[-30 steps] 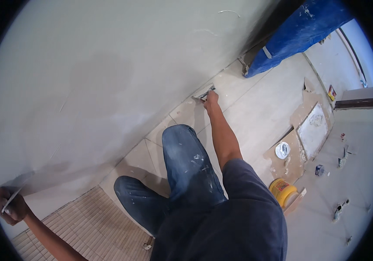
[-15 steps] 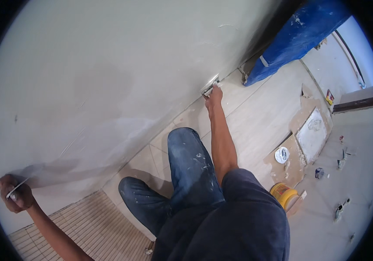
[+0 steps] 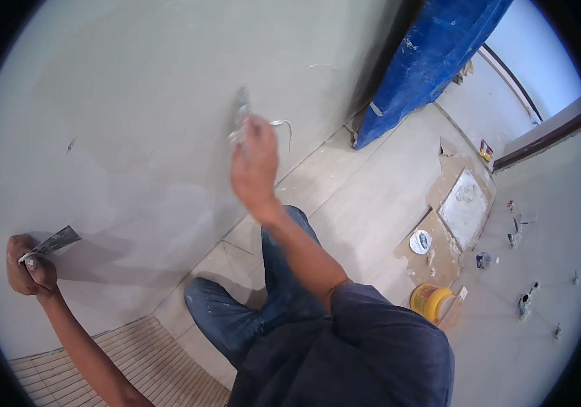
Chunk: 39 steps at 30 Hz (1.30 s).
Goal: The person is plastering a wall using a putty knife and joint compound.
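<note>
My right hand (image 3: 255,166) grips a putty knife (image 3: 241,115) against the white wall (image 3: 134,102), raised above the floor joint; both hand and blade are motion-blurred, and a pale loop of what looks like filler shows beside the blade. My left hand (image 3: 29,264), at the lower left, is closed on a second putty knife (image 3: 58,241), its broad smeared blade pointing up and right, close to the wall. My knees, in paint-marked jeans (image 3: 219,308), are on or just over the tiled floor (image 3: 358,203) below the wall.
A blue sheeted upright object (image 3: 419,61) stands at upper right. On the right lie cardboard (image 3: 416,264) with a white lid (image 3: 420,241), a white board (image 3: 461,210) and a yellow bucket (image 3: 429,302). Pipe fittings (image 3: 526,302) jut from the far right wall. Small ribbed tiles (image 3: 127,353) cover the lower-left floor.
My right hand has moved from the foot of the wall up and leftward along the wall with its knife. My left hand has risen slightly, its blade now turned broader to view.
</note>
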Available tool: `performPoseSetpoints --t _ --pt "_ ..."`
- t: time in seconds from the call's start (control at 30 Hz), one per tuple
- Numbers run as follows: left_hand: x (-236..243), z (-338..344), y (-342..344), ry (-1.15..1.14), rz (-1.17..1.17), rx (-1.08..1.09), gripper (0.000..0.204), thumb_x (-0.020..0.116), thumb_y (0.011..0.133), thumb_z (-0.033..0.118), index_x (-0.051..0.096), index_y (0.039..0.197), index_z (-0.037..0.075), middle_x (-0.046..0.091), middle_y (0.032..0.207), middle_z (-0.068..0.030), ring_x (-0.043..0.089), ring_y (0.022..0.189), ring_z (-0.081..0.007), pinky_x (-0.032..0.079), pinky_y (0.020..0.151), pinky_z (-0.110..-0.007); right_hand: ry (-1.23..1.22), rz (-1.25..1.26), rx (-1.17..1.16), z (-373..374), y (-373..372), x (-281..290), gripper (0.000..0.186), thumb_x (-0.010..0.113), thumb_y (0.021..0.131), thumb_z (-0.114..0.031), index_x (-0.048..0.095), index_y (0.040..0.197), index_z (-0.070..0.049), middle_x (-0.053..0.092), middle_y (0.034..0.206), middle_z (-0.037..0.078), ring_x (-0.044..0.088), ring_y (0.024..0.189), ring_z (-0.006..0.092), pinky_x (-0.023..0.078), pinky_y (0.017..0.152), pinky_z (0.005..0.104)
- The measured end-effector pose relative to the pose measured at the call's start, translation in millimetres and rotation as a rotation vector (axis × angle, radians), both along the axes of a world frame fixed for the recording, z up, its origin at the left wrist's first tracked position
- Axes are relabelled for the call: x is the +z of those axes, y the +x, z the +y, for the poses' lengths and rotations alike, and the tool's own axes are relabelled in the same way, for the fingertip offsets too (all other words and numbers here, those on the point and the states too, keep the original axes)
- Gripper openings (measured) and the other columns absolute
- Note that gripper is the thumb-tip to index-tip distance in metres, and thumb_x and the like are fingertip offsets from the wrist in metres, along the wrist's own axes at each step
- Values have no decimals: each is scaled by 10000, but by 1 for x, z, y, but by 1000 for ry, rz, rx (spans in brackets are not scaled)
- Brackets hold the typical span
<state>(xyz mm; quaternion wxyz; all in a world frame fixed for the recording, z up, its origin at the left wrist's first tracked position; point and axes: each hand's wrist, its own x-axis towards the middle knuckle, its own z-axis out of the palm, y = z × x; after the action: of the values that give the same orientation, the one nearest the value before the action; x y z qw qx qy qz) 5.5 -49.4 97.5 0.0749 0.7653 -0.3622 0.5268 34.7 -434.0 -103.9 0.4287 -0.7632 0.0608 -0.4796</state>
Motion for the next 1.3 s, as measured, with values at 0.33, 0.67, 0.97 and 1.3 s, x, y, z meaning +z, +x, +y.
performPoseSetpoints --t 0.33,0.67,0.97,1.3 --pt "-3 29 0 33 -42 76 425 467 1017 275 565 781 -64 596 718 -146 581 609 -255 488 560 -337 1198 205 414 -141 9 -158 304 432 1042 -257 519 1276 -83 608 1161 60 629 1000 172 559 838 388" --pt "0 72 -17 -308 435 -71 429 477 913 369 462 682 8 440 669 -111 406 624 -208 327 566 -333 1619 401 194 -306 82 -391 290 468 1005 -223 521 1281 -154 620 1207 88 622 1063 302 529 843 573" --pt "0 44 -22 -245 157 183 376 490 842 393 331 684 93 368 665 -95 339 618 -190 270 573 -341 1360 645 -114 -330 159 -442 353 473 922 -161 530 1269 -131 630 1154 100 644 988 302 565 755 557" --pt "8 60 -24 -323 224 143 457 474 855 442 264 639 99 343 659 -78 319 622 -190 251 583 -351 1484 542 -92 -316 179 -386 361 509 981 -382 549 1242 -136 630 1145 68 589 1048 309 478 840 599"
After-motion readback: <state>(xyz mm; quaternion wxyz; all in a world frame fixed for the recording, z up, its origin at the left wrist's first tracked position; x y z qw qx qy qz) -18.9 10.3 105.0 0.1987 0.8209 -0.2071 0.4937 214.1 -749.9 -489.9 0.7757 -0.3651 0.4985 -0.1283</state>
